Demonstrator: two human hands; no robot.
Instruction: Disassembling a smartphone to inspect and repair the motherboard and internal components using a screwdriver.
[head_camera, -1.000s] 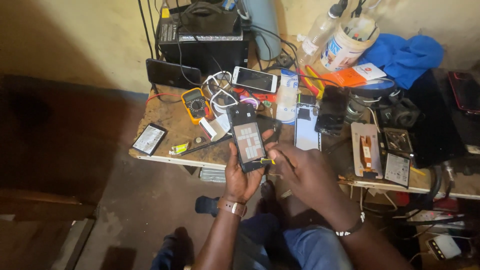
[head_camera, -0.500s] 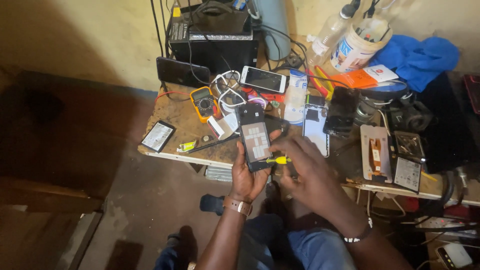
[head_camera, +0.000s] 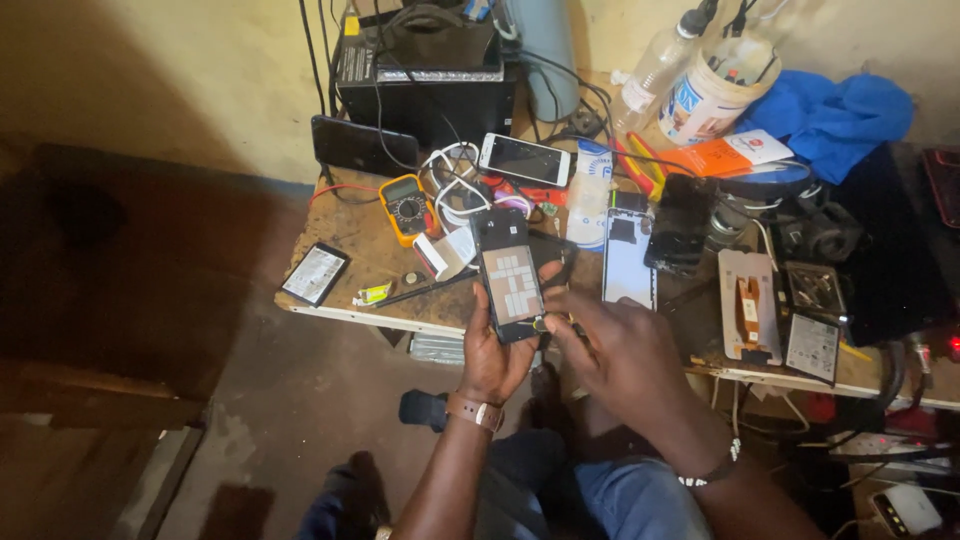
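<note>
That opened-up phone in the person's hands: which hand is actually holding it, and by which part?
The left hand holds the opened phone by its lower end, fingers around the edges. The right hand touches its bottom corner with its fingertips.

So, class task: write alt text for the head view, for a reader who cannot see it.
A left hand holds an opened phone upright over a cluttered workbench, while the right hand works at its lower edge. A yellow multimeter, other phones and cables lie behind.

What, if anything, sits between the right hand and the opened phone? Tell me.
Nothing visible does. The left hand holds the opened phone upright over the table edge, and the right hand fingertips already reach its lower edge, where a small yellow-tipped tool shows.
</note>
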